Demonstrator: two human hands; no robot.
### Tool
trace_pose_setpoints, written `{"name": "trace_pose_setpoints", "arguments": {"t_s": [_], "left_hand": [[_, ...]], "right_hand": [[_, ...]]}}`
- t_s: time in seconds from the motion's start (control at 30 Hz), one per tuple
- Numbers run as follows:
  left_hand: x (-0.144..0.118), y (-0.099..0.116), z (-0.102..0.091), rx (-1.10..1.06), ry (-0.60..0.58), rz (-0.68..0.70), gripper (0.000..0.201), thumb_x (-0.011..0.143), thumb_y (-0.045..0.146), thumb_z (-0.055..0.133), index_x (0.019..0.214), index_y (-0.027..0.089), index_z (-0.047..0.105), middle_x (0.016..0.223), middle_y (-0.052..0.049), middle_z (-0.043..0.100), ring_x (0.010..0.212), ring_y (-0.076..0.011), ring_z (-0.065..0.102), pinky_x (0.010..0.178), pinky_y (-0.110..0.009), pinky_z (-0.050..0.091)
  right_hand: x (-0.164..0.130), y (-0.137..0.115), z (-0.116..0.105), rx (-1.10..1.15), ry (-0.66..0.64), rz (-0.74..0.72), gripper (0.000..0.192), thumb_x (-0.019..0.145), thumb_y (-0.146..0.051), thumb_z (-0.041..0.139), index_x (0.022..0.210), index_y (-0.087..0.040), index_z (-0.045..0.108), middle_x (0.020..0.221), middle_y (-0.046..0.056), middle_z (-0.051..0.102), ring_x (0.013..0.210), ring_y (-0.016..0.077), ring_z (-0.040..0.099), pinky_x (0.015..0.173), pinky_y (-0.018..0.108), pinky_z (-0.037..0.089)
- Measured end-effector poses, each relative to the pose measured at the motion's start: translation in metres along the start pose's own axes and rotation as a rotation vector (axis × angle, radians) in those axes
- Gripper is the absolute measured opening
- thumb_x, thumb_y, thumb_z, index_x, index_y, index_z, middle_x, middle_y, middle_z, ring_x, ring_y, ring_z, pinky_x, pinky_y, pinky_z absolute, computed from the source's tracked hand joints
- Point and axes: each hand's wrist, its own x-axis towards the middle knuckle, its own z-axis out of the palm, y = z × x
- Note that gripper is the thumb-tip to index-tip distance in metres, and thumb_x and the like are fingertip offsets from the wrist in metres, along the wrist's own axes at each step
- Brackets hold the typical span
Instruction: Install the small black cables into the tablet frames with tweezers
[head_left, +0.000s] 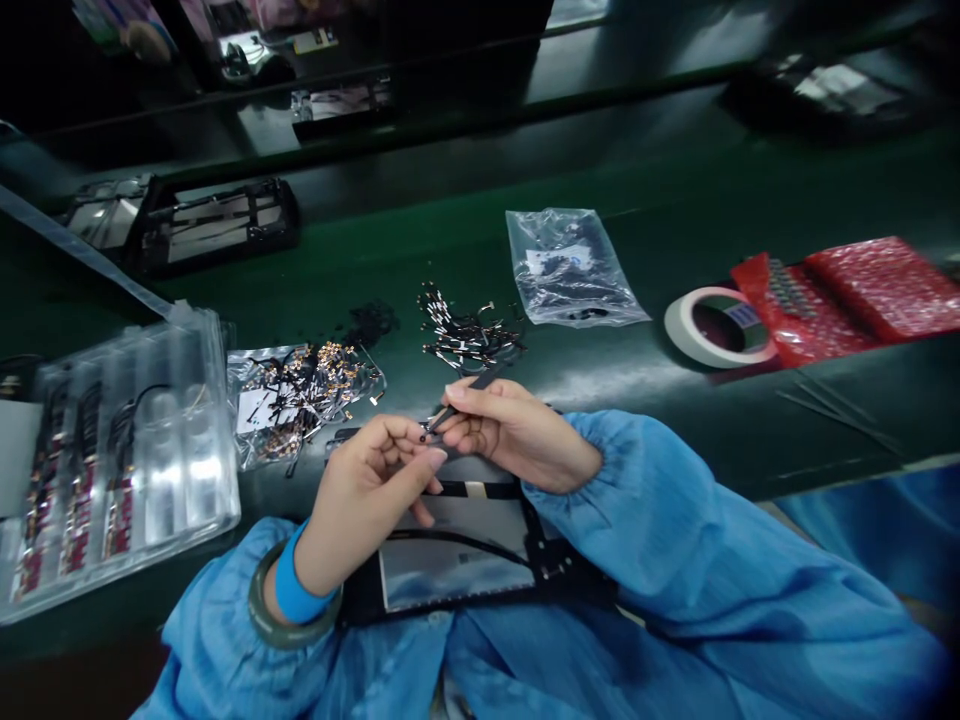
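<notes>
My right hand point(510, 425) is closed around a pair of dark tweezers point(466, 397), their tips pointing down to the left. At those tips, my left hand point(379, 475) pinches a tiny dark part point(425, 437), too small to name. A blue band and a dark bangle circle my left wrist. Under both hands, near my body, lies an open tablet-like device point(457, 550) with a silvery panel and black cable strips; my hands hide its upper part.
Piles of small cables point(472, 335) lie ahead, with more on a bag point(274, 400) at left. Around them are a clear compartment tray point(165, 440), a plastic bag point(570, 270), a tape roll point(709, 345), red bubble wrap point(877, 295) and device trays point(217, 225).
</notes>
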Motion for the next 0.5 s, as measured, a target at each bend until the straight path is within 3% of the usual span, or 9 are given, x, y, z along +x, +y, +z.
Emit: {"name": "trace_pose_setpoints", "arguments": {"t_s": [0.3,0.37,0.5], "left_hand": [[-0.001,-0.002,0.001,0.012,-0.017,0.002,0.027,0.075,0.035,0.068,0.085,0.017,0.052,0.065,0.002,0.058,0.047,-0.0097,0.059,0.038,-0.02,0.054],[0.0,-0.004,-0.001,-0.004,0.042,0.03,0.033,0.073,0.033,0.069,0.094,0.018,0.049,0.076,0.002,0.057,0.053,-0.0109,0.061,0.037,-0.022,0.055],[0.004,-0.008,-0.012,0.009,0.273,0.167,0.047,0.07,0.029,0.073,0.105,0.021,0.042,0.089,0.002,0.048,0.06,-0.0111,0.062,0.034,-0.022,0.054]], "right_hand": [[-0.001,0.0,0.0,-0.011,-0.007,0.004,0.03,0.06,-0.037,0.084,0.069,-0.013,0.069,0.062,0.003,0.072,0.051,0.0069,0.066,0.049,0.01,0.054],[-0.003,-0.001,0.0,-0.06,0.028,-0.039,0.032,0.061,-0.039,0.083,0.07,-0.013,0.067,0.061,0.002,0.072,0.05,0.0067,0.066,0.048,0.01,0.054],[-0.004,0.0,-0.005,-0.275,0.219,-0.266,0.038,0.056,-0.042,0.085,0.071,-0.015,0.062,0.055,-0.001,0.068,0.048,0.0094,0.065,0.047,0.015,0.055]]}}
